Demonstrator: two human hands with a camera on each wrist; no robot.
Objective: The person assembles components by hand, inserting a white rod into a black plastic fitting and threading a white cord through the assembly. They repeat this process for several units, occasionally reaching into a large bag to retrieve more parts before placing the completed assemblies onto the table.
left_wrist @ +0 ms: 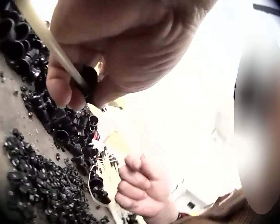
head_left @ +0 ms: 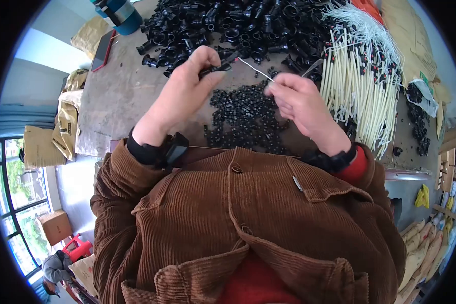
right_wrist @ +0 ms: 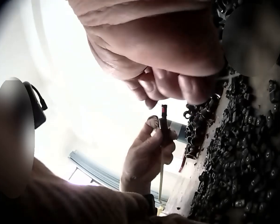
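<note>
My left hand (head_left: 185, 91) grips a black plastic fitting (head_left: 218, 69) between thumb and fingers, above the table. A cream tube (left_wrist: 60, 53) runs into this fitting in the left wrist view. A small red spot (right_wrist: 164, 109) shows near the fitting's end in the right wrist view. From there a thin white cord (head_left: 256, 69) stretches across to my right hand (head_left: 301, 101), whose curled fingers pinch its other end. Below and between the hands lies a spread of small black parts (head_left: 238, 109).
A heap of larger black pipe fittings (head_left: 228, 33) covers the back of the table (head_left: 106, 101). Bundled cream tubes (head_left: 359, 96) with white cords (head_left: 362, 25) lie at the right. A phone (head_left: 103, 51) and a teal flask (head_left: 121, 17) are back left, sacks (head_left: 410, 35) back right.
</note>
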